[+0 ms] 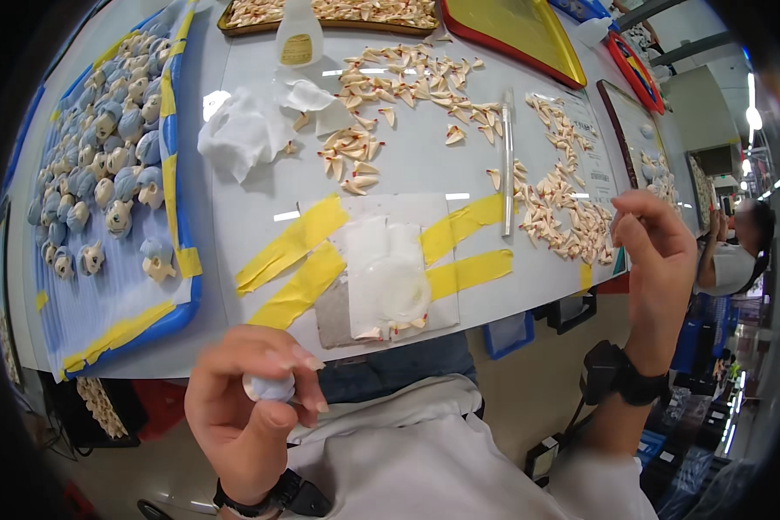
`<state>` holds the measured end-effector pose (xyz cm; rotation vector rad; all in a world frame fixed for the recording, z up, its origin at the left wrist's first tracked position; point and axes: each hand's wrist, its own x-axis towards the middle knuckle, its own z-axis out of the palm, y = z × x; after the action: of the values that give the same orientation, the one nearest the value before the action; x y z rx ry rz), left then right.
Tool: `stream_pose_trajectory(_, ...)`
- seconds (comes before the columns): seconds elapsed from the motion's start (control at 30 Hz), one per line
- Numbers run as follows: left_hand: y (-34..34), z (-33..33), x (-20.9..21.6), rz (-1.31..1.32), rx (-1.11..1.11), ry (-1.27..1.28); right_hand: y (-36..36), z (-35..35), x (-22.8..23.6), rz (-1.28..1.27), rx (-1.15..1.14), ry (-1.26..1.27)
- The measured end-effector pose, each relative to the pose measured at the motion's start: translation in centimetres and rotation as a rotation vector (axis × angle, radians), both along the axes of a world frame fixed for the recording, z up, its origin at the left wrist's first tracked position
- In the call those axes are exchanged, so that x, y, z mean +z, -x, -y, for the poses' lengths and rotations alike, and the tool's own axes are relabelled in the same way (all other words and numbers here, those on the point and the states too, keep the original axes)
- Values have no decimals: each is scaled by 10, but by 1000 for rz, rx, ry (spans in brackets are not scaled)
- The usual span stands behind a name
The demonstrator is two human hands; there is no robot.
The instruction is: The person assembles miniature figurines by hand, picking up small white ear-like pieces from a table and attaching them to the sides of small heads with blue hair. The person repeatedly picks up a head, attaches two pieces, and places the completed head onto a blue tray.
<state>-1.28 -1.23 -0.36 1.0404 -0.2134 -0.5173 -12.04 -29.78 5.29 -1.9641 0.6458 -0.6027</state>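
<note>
My left hand (pixel 238 425) is raised in front of the near table edge, its fingers and thumb curled around a small blue and white doll head (pixel 269 387). Most of that head is hidden by the fingers. Off to the right, my right hand (pixel 654 260) is lifted by the table's right edge, with thumb and forefinger close together. Whatever may be between those fingertips is too small to make out. Between the hands lies a white card (pixel 364 277) with a clear round dish (pixel 403 290) on it. A few small cream, red-tipped pieces (pixel 407 326) sit at its near edge.
A blue-rimmed tray (pixel 186 325) of doll heads stands at left. Yellow tape strips (pixel 295 247) flank the card. Cream pieces (pixel 572 212) are spread farther back, near a clear tube (pixel 507 165), crumpled tissue (pixel 247 134) and a bottle (pixel 300 35). Another person (pixel 737 247) is at far right.
</note>
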Motion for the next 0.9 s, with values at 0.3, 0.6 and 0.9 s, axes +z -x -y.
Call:
stream_pose_trajectory(0.3, -8, -10, -9, 248, -241, -4, -5, -33, -1, 22, 122, -78)
stream_pose_trajectory(0.6, -5, -18, -7, 96, -181, 1, -10, -59, 0, -82, 64, -66)
stream_pose_trajectory(0.9, -2, -14, -10, 149, -162, 7, 23, -51, -13, 76, -8, -250)
